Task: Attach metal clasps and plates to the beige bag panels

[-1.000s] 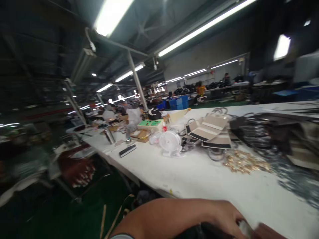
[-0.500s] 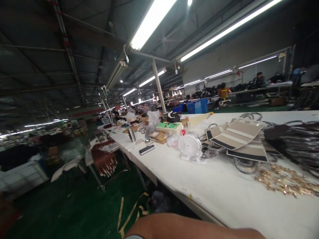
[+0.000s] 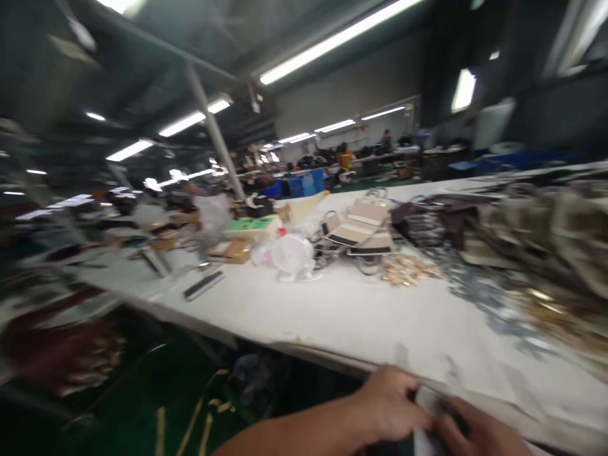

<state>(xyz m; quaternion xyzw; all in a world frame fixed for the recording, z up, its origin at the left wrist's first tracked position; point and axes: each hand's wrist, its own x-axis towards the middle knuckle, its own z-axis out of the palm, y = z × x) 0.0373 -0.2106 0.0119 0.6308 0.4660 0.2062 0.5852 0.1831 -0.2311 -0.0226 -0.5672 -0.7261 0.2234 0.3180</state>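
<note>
At the table's front edge, low in the head view, my left hand is closed with its fingers bent. Close beside it my right hand is also closed, its lower part cut off by the frame. Between them is a pale and dark piece, gripped by both hands; motion blur hides what it is. Beyond the hands, gold-coloured metal fittings lie in a loose heap. Beige panels with dark bands are stacked behind them.
The long white table bears a white fan, a dark flat object, a cardboard box and a metal flask. Brown and beige pieces are piled at right. A co-worker sits far back.
The view has swung to the right, so the table's things sit further left. Both hands have come into view, where only a forearm showed before.
</note>
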